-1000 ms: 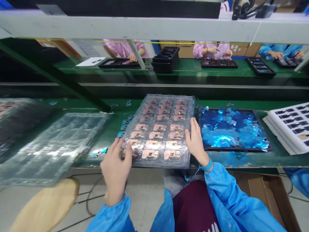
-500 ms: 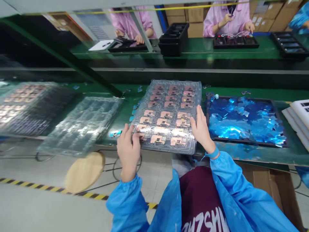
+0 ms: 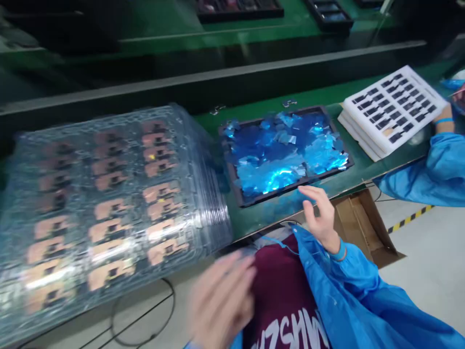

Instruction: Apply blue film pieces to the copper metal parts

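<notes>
A stack of clear plastic trays (image 3: 109, 203) holding copper-coloured flex parts fills the left of the view and juts over the green table's front edge (image 3: 261, 218). My left hand (image 3: 221, 295) is blurred by motion just below the stack's near right corner, with fingers stretched out and nothing in them. My right hand (image 3: 319, 213) hovers at the table's front edge, fingers apart and empty, just in front of a black tray (image 3: 236, 194) heaped with blue film scraps (image 3: 283, 150).
A stack of white trays (image 3: 392, 104) with dark parts lies at the right. A co-worker's blue sleeve (image 3: 428, 169) reaches in beside it. A cardboard box (image 3: 359, 223) stands under the table. Black trays (image 3: 327, 17) sit on the far belt.
My view has swung right and down. Both hands have left the clear tray stack; the right hand now hovers before the black tray, and the left has dropped below the stack's corner.
</notes>
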`<state>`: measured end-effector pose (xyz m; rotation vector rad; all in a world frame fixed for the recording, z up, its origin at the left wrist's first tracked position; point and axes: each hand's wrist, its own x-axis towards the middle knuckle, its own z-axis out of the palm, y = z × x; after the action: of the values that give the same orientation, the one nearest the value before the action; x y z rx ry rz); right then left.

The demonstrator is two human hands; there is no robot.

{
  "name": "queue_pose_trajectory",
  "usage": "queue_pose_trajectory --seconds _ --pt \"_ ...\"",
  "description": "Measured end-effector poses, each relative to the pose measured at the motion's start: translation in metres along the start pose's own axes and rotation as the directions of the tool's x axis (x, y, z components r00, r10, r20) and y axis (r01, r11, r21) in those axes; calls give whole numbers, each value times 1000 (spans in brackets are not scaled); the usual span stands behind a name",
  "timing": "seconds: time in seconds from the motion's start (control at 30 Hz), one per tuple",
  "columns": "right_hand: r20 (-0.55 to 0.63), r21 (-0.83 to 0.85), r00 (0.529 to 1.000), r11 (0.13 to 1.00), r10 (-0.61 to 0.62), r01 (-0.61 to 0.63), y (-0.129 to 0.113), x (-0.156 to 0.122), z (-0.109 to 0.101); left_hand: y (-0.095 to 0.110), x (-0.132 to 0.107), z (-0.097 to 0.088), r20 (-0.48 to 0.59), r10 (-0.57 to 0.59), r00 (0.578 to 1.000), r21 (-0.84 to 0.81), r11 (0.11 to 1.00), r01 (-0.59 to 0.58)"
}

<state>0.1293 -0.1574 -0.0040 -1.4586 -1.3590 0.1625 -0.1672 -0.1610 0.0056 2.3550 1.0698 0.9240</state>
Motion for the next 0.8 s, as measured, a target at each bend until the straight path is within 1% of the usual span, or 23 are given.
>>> queue_pose_trajectory --seconds 0.03,0.07,0.13,0.17,0.2,0.23,0.27,0.33,0.43,0.5,0.57,0.63,0.7,0.77,0.8 --pt "-36 -85 998 995 48 -51 16 -8 -10 9 7 30 80 143 987 25 989 -145" --pt "-67 -159 993 982 93 -102 30 -16 -18 15 15 59 122 228 966 51 971 -236" --pt "-105 -259 982 949 155 -178 53 -27 -24 17 29 111 169 221 960 121 962 -243" --pt "-114 -285 979 938 169 -195 61 -31 -25 14 32 130 189 202 961 151 961 -232" --pt "-114 -299 979 934 168 -195 66 -33 -24 10 34 145 211 179 961 178 960 -218" --pt "-104 -306 982 934 158 -182 68 -34 -23 7 34 154 232 164 959 197 957 -211" --pt "-85 -308 987 938 138 -158 69 -34 -22 4 33 159 249 153 956 210 955 -208" --pt "-34 -306 996 948 82 -88 66 -28 -23 2 30 160 253 144 957 214 956 -201" --pt "31 -284 1000 959 -3 12 58 -8 -32 6 30 154 204 152 967 179 965 -190" --pt "39 -265 999 963 -37 46 55 7 -42 9 34 150 160 155 975 158 971 -180" --pt "30 -233 997 969 -73 78 57 16 -51 11 39 148 122 151 981 152 974 -169" --pt "42 -204 993 972 -114 121 64 14 -56 11 43 148 91 140 986 163 975 -154" --pt "107 -199 985 967 -137 156 74 2 -56 13 46 146 40 118 992 182 976 -123" --pt "186 -211 973 962 -136 174 82 -10 -56 20 54 139 -51 86 995 173 982 -76" --pt "202 -212 970 961 -134 177 85 -14 -56 26 61 134 -108 73 992 149 987 -56"
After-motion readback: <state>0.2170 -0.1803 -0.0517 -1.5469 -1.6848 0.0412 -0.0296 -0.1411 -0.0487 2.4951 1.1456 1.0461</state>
